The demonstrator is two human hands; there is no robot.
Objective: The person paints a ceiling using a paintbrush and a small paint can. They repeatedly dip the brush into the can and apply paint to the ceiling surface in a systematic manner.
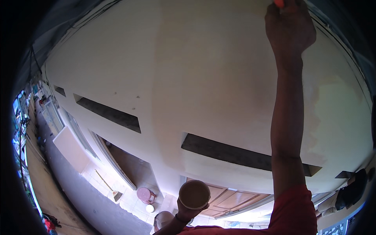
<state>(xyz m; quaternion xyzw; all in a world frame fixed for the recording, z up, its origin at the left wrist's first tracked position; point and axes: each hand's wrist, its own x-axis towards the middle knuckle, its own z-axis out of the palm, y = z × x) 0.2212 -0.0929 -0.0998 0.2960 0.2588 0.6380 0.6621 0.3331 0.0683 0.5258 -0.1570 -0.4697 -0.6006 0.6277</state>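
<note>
My left hand [188, 212] is low in the head view, its fingers wrapped round a round, open-topped pot [196, 182]. The pot's inside looks brownish; how full it is I cannot make out. Stretched up to the top right, my right hand [290, 30] is closed on an orange-handled tool [279, 3]. The tool's working end lies beyond the picture's upper edge, so its kind stays hidden. Behind the raised arm rises a cream wall [219, 70] with broad tan and paler patches. My right forearm covers part of a long dark slot [225, 152] in that wall.
Another dark slot [107, 112] is further left. Far below are a doorway [129, 158], a wooden door [235, 196], a broom [113, 192], a pinkish drum-shaped thing [146, 195] and a white tub [149, 208]. A person [348, 192] in dark clothing stands at the lower right. Cables [92, 17] run along the wall's top.
</note>
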